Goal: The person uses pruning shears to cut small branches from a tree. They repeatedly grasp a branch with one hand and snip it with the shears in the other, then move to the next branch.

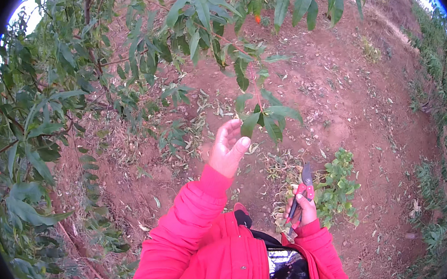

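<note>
My left hand [229, 146] is raised with its fingers apart, beside the leafy tip of a hanging tree shoot [271, 114]. A leaf lies close to the thumb and fingers; whether it touches them I cannot tell. My right hand [303, 209] is lower down, closed around the handles of bypass pruning shears [307, 180] with red and black grips. Their dark blade points away from me, above the ground. A reddish stem [253, 84] runs from the shoot's tip up to a leafy branch [211, 9] overhead.
Dense tree foliage [37, 129] fills the left side. A low green plant [339, 187] grows beside my right hand. Fallen leaves and dry stems lie on the reddish soil [339, 124]. More foliage [445, 118] lines the right edge. My shoe [241, 210] shows beneath the red jacket.
</note>
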`<state>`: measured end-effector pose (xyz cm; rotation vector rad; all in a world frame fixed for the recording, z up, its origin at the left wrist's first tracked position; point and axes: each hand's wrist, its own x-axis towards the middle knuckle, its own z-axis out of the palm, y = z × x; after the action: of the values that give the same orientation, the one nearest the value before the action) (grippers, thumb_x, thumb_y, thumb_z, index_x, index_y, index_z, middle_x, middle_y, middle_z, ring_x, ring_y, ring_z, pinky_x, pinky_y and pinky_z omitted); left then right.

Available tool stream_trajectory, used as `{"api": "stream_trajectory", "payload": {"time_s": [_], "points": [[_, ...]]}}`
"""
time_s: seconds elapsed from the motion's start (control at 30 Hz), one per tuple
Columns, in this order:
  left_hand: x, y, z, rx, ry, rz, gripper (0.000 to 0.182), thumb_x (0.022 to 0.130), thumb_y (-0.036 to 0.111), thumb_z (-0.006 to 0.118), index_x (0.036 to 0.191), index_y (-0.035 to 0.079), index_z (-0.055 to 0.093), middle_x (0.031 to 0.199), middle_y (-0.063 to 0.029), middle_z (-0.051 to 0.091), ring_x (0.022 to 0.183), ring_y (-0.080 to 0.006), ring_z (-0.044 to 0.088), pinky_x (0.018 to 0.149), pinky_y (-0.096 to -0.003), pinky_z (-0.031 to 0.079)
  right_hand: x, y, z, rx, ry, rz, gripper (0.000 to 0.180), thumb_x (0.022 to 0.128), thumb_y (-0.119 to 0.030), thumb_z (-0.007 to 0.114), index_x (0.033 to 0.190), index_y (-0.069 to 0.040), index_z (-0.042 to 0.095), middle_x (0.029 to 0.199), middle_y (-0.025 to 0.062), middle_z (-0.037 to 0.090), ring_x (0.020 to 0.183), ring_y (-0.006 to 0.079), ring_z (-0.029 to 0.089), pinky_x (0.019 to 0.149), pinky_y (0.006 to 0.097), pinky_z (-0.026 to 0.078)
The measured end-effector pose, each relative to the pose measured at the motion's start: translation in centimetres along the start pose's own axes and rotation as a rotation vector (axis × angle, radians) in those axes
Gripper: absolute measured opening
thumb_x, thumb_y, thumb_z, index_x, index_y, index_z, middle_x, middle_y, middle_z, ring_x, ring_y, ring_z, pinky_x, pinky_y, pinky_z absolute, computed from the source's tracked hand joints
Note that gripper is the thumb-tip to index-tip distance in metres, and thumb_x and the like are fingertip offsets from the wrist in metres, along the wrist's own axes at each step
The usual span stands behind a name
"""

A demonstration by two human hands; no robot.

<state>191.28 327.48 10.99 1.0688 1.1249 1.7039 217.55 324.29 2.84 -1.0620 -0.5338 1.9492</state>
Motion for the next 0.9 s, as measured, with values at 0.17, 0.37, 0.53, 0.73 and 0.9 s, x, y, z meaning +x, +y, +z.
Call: {"api": "stream_trajectory", "payload": {"time_s": [0.17, 0.37, 0.53, 0.73, 0.9], "points": [[5.8, 0.1, 3.4, 0.016, 0.045, -0.064, 0.071, 0.081, 0.03, 0.065, 0.13, -0.003, 0.025, 0.115, -0.0138, 0.05, 0.105, -0.0168, 0.048, 0.091, -0.032, 0.038, 3.4, -4.2, 2.7, -0.119, -0.185, 0.03, 0.033, 0.082, -0.022, 0.059, 0.107, -0.005, 0.045, 0.074, 0.0094, 0.054, 0.06, 0.0238, 0.057, 0.05, 0.0382, 0.049], [6.5, -1.4, 3.8, -0.252, -0.001, -0.203, 0.035, 0.086, 0.018, 0.061, 0.114, 0.001, 0.051, 0.106, -0.0031, 0.057, 0.083, -0.0066, 0.051, 0.073, -0.0212, 0.043, 5.1, -5.7, 2.9, -0.171, -0.187, 0.048, 0.038, 0.081, -0.022, 0.061, 0.11, -0.002, 0.046, 0.078, 0.011, 0.056, 0.062, 0.0231, 0.06, 0.052, 0.0373, 0.052], [4.5, -1.9, 0.7, -0.148, 0.142, -0.39, 0.037, 0.085, 0.018, 0.06, 0.118, 0.004, 0.052, 0.109, 0.001, 0.058, 0.066, -0.0023, 0.046, 0.058, -0.0178, 0.04, 5.9, -8.5, 2.6, -0.231, -0.186, 0.066, 0.041, 0.081, -0.025, 0.061, 0.111, 0.0, 0.046, 0.079, 0.0118, 0.057, 0.061, 0.0234, 0.06, 0.052, 0.0373, 0.053], [2.5, -2.7, -1.1, -0.129, 0.337, -0.314, 0.038, 0.083, 0.018, 0.063, 0.117, 0.005, 0.052, 0.091, 0.0036, 0.056, 0.054, -0.0016, 0.04, 0.047, -0.0158, 0.034, 8.8, -12.4, 5.1, -0.35, -0.407, 0.099, 0.046, 0.081, -0.026, 0.062, 0.115, 0.001, 0.044, 0.083, 0.0133, 0.058, 0.066, 0.0228, 0.061, 0.053, 0.0362, 0.053], [0.9, -1.6, -0.5, -0.202, 0.41, -0.325, 0.034, 0.081, 0.017, 0.066, 0.109, 0.005, 0.051, 0.081, 0.0036, 0.051, 0.055, -0.0024, 0.041, 0.048, -0.0166, 0.034, 9.6, -15.1, 7.7, -0.567, -0.743, 0.252, 0.053, 0.079, -0.029, 0.065, 0.117, 0.001, 0.044, 0.088, 0.012, 0.059, 0.071, 0.0207, 0.062, 0.061, 0.0316, 0.052]]}}
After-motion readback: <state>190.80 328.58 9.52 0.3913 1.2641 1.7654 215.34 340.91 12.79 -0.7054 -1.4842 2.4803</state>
